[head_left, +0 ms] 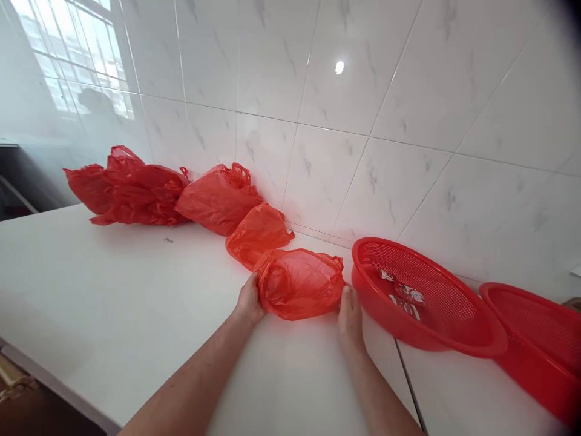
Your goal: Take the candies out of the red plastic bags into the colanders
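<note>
A red plastic bag (302,284) lies puffed up on the white table, between my two hands. My left hand (251,301) grips its left end, with the fingertips hidden behind the thin film. At the other end my right hand (351,313) is closed on the bag's edge, close beside a red plastic basket (431,336). Just behind the held bag, a smaller red plastic bag (258,233) sits on the table. What is inside the held bag, if anything, I cannot make out.
Along the tiled wall (272,145) rest a full-looking red bag (218,197) and a heap of red bags (131,191). Several small printed packets (406,295) lie in the basket. A second red basket (535,357) stands at the right. A small scrap (168,240) lies on the white table (113,297).
</note>
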`<state>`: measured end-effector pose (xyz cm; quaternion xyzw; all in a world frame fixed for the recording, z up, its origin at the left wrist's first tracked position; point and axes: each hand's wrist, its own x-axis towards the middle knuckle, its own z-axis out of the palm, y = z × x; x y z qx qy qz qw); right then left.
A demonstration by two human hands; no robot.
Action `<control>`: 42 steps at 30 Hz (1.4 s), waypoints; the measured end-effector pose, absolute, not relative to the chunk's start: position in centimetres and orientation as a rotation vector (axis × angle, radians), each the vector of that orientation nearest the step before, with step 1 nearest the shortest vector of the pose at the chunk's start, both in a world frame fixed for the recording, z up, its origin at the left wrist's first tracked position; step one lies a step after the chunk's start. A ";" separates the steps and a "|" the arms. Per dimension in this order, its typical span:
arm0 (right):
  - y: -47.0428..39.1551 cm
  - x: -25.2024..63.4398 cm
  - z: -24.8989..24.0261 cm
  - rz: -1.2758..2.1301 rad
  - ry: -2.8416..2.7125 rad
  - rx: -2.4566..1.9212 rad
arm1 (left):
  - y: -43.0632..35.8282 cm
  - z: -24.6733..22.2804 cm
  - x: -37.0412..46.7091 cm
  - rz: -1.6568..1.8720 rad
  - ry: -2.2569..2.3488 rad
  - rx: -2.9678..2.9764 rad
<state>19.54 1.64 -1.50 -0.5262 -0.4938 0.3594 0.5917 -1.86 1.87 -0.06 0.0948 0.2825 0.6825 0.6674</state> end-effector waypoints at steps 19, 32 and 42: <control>0.2 17.5 -0.2 -0.153 -1.873 -1.738 | 1.3 0.4 -2.2 1.344 0.614 0.372; 0.6 17.7 -0.1 -0.040 -1.946 -1.813 | 1.7 0.2 -2.6 1.278 0.695 0.465; -1.8 23.0 5.7 -0.610 -1.630 -1.509 | 1.8 0.6 -2.7 1.244 0.649 0.440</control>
